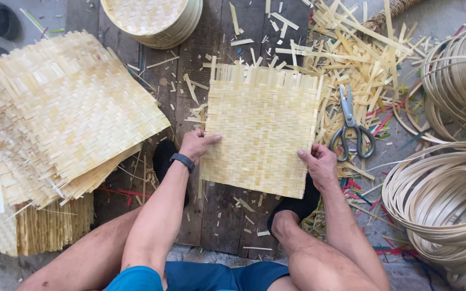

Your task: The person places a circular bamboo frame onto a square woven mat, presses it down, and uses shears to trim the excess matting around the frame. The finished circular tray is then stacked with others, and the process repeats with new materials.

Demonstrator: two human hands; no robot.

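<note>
Mat: we held a square pale woven bamboo mat point(260, 129) at frame centre, flat, extending upward from us.
Left hand point(196, 144): gripped its left edge.
Right hand point(317, 163): gripped its lower-right edge; equally near.

Seated on the floor, holding a square woven bamboo mat point(260, 129) flat on dark wooden boards point(217, 215). Left hand point(195, 144) gripping its left edge, right hand point(316, 161) its lower right edge. Scissors point(351, 126) just right of the mat, among bamboo scraps point(351, 54). Stack of woven mats point(60, 113) at left, coiled bamboo hoops point(443, 199) at right, round baskets point(152, 19) above.
</note>
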